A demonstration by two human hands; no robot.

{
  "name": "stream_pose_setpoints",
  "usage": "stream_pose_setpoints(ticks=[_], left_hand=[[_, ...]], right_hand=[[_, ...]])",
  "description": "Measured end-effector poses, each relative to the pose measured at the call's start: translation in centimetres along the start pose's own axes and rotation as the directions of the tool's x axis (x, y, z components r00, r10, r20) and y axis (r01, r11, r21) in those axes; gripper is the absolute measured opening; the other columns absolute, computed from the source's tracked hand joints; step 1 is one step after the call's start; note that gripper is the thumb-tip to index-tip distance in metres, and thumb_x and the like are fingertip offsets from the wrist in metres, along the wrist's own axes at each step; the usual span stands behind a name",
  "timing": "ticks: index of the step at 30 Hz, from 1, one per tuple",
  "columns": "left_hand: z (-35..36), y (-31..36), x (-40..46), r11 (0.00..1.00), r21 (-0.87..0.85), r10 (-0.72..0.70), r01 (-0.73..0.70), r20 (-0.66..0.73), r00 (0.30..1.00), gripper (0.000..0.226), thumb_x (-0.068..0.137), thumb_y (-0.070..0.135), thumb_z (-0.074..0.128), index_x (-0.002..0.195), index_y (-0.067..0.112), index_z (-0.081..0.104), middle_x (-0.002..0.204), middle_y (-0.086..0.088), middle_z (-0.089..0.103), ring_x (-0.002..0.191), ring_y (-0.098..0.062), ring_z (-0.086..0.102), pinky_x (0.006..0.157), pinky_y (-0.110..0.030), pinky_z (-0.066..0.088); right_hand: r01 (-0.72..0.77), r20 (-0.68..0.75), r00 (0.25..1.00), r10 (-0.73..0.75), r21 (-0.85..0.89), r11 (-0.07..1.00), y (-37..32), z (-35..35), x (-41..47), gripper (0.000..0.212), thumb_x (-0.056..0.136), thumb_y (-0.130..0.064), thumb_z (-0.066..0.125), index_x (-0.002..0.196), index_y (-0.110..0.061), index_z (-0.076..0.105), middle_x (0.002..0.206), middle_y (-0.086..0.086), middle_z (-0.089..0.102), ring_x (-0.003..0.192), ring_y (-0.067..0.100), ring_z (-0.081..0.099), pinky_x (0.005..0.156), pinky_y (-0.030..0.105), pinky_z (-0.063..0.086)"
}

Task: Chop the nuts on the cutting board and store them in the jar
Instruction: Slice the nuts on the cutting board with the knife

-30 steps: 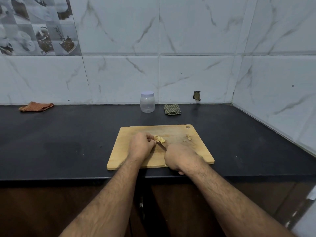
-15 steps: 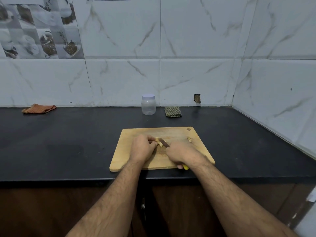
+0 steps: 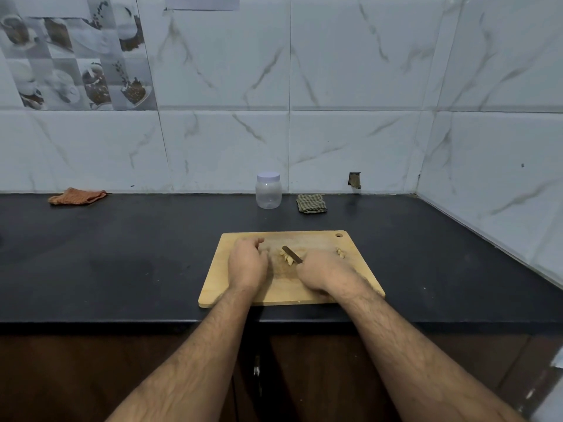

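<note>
A wooden cutting board (image 3: 219, 287) lies near the front edge of the black counter. A small heap of pale nut pieces (image 3: 286, 259) sits at its middle, and a smaller heap (image 3: 340, 253) lies near the board's right edge. My right hand (image 3: 323, 274) grips a knife whose dark blade (image 3: 292, 254) lies across the middle heap, pointing up and left. The handle is hidden in my fist. My left hand (image 3: 247, 263) rests on the board just left of the nuts, fingers loosely curled, holding nothing. A clear plastic jar (image 3: 268, 193) with its white lid on stands at the back wall.
A folded green checked cloth (image 3: 311, 203) lies right of the jar. An orange cloth (image 3: 76, 196) lies at the far left against the wall. Tiled walls close off the back and the right side of the counter (image 3: 122, 254).
My left hand has let go of the nuts and drawn a little to the left. The knife blade has come forward over the heap. The view has tilted slightly upward.
</note>
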State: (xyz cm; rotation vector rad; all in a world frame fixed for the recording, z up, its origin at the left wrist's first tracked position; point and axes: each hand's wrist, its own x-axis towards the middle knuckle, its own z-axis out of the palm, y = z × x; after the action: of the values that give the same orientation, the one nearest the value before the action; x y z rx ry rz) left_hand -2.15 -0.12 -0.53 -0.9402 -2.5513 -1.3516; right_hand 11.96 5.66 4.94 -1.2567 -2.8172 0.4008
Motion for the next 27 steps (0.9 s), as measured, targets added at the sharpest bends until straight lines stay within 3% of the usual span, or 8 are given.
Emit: stream_pose_setpoints(ticks=[4,8,12,15,18,21,25,27], left_hand=[[-0.2,-0.3,0.8,0.987,0.153,0.050,-0.048,-0.008,0.999,0.036,0.095,0.021,0.057,0.130,0.019,0.061,0.128,-0.005,0.056,0.111,-0.022,0.059,0.095,-0.034,0.048],[-0.5,-1.2,2.0,0.985,0.168,0.039,-0.044,0.034,0.999,0.036,0.094,0.018,0.056,0.129,0.017,0.062,0.128,-0.008,0.060,0.115,-0.023,0.059,0.096,-0.034,0.046],[-0.7,-1.1,2.2,0.988,0.146,0.044,-0.047,0.029,0.999,0.036,0.093,0.022,0.059,0.129,0.019,0.061,0.127,-0.005,0.056,0.109,-0.021,0.060,0.093,-0.033,0.048],[-0.6,0.1,1.6,0.971,0.162,0.175,-0.176,0.020,0.984,0.035,0.094,0.025,0.057,0.129,0.022,0.061,0.126,0.000,0.055,0.106,-0.016,0.059,0.089,-0.029,0.047],[0.0,2.1,1.3,0.937,0.142,0.286,-0.319,0.211,0.935,0.039,0.094,0.036,0.059,0.131,0.022,0.061,0.129,0.002,0.053,0.113,-0.015,0.057,0.095,-0.028,0.045],[1.0,3.7,1.5,0.874,0.271,0.264,-0.404,0.434,0.862,0.053,0.090,0.050,0.060,0.136,0.024,0.056,0.137,0.004,0.046,0.116,-0.018,0.056,0.095,-0.034,0.048],[1.2,4.3,1.7,0.810,0.399,0.212,-0.431,0.486,0.848,0.026,0.090,0.040,0.060,0.111,0.030,0.070,0.115,0.006,0.065,0.095,-0.014,0.059,0.075,-0.027,0.047],[0.9,3.9,1.8,0.831,0.381,0.206,-0.405,0.465,0.861,0.019,0.085,0.029,0.060,0.099,0.029,0.073,0.105,0.007,0.070,0.090,-0.013,0.061,0.076,-0.028,0.052]], right_hand=[[-0.015,-0.014,1.000,0.016,0.064,0.998,1.1,0.1,0.3,0.024,0.096,-0.026,0.038,0.099,-0.018,0.061,0.090,0.002,0.062,0.087,0.024,0.060,0.074,0.031,0.048],[-0.044,0.001,0.999,0.044,0.103,0.994,2.0,0.1,0.5,0.020,0.098,-0.024,0.038,0.094,-0.016,0.056,0.072,0.000,0.054,0.079,0.024,0.058,0.065,0.030,0.042],[-0.037,-0.004,0.999,0.038,0.124,0.992,2.1,0.1,0.7,0.019,0.099,-0.025,0.039,0.093,-0.015,0.053,0.069,0.000,0.054,0.070,0.022,0.056,0.053,0.027,0.037],[-0.047,0.004,0.999,0.047,0.144,0.989,2.1,0.2,1.2,0.020,0.098,-0.024,0.038,0.094,-0.014,0.054,0.066,0.001,0.058,0.056,0.018,0.056,0.050,0.028,0.038],[-0.058,0.016,0.998,0.056,0.164,0.985,2.3,0.3,1.5,0.019,0.096,-0.022,0.039,0.095,-0.012,0.055,0.062,0.003,0.060,0.048,0.017,0.055,0.049,0.026,0.040],[-0.064,0.030,0.998,0.060,0.178,0.982,2.5,0.6,1.7,0.021,0.092,-0.017,0.045,0.100,-0.008,0.061,0.063,0.008,0.061,0.054,0.022,0.055,0.051,0.027,0.041],[-0.052,0.034,0.998,0.046,0.187,0.981,2.7,0.4,1.4,0.025,0.092,-0.017,0.044,0.099,-0.005,0.065,0.056,0.007,0.060,0.055,0.022,0.057,0.057,0.028,0.045],[-0.039,0.022,0.999,0.035,0.171,0.984,2.7,0.6,1.3,0.028,0.093,-0.021,0.042,0.096,-0.007,0.066,0.052,0.004,0.060,0.057,0.021,0.060,0.059,0.028,0.046]])
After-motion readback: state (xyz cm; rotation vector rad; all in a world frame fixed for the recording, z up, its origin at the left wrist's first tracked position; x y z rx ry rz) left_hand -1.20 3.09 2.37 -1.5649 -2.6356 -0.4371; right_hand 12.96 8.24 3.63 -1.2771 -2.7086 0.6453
